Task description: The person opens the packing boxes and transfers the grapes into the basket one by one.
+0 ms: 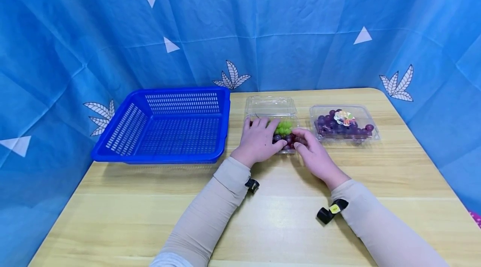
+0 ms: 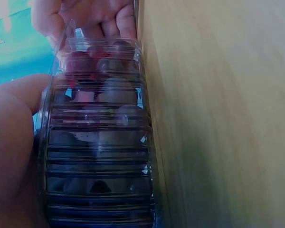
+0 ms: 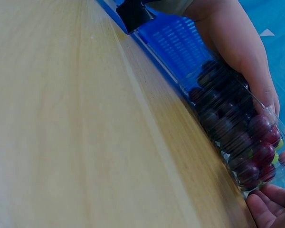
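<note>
A clear plastic clamshell box (image 1: pixel 289 150) stands on the table with its ribbed lid (image 1: pixel 271 105) folded back. Green grapes (image 1: pixel 284 127) and dark grapes (image 1: pixel 287 138) lie inside. My left hand (image 1: pixel 259 141) reaches over the box's left part, fingers spread across the fruit and thumb near the front rim; its fingertips are partly hidden. At the right end, my right hand (image 1: pixel 315 154) holds the box, forefinger at the top edge and thumb toward the front. Purple-red grapes (image 3: pixel 261 152) press against the clear wall in the right wrist view.
To the right sits a closed clear box (image 1: pixel 370 112) of dark grapes with a round label. A blue perforated plastic basket (image 1: pixel 161 158) stands at the left. Behind the wooden table (image 1: pixel 285 217) hangs a blue patterned curtain (image 1: pixel 285 62).
</note>
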Available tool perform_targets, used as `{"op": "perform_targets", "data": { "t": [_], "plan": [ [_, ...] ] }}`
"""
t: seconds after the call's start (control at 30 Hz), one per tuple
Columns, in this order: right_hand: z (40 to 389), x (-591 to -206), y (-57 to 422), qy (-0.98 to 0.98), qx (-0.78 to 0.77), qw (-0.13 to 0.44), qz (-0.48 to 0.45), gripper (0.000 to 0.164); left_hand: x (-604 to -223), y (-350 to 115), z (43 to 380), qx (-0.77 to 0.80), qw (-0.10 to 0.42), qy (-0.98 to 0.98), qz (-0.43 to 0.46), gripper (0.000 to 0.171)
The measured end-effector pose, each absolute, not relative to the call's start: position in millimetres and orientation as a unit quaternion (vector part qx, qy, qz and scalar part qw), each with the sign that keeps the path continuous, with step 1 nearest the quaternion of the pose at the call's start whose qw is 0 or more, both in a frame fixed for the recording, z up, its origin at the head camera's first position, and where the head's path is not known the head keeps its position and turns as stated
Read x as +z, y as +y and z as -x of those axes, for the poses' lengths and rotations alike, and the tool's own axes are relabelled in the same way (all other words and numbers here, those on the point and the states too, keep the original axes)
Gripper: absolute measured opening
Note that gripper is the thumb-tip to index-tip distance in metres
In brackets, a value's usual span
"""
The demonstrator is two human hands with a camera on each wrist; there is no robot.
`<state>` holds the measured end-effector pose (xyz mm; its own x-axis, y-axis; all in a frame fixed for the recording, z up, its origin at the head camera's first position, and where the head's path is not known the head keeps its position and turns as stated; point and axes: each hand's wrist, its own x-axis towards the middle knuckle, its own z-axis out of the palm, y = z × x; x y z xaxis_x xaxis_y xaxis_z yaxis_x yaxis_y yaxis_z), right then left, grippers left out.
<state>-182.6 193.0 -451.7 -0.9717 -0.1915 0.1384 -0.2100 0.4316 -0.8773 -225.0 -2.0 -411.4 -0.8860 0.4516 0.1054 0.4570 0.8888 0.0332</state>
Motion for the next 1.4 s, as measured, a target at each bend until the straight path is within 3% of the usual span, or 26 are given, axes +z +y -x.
{"op": "perform_targets", "data": {
  "t": [0.57, 1.0, 1.27, 1.4],
  "plan": [
    [183, -452, 193, -0.85, 0.514, 0.008, -0.115, 0.042, -402, -9, 227, -0.058, 0.013, -0.963, 0.261, 0.052],
    [182, -451, 191, -0.835, 0.536, -0.013, -0.126, 0.048, -397, -7, 227, -0.063, -0.015, -0.973, 0.222, 0.075],
    [181, -452, 192, -0.834, 0.532, -0.014, -0.143, 0.047, -404, -4, 228, -0.067, -0.001, -0.975, 0.21, 0.063],
    [182, -452, 192, -0.838, 0.526, -0.013, -0.147, 0.046, -404, -2, 227, -0.069, 0.013, -0.975, 0.211, 0.045]
  ]
}}
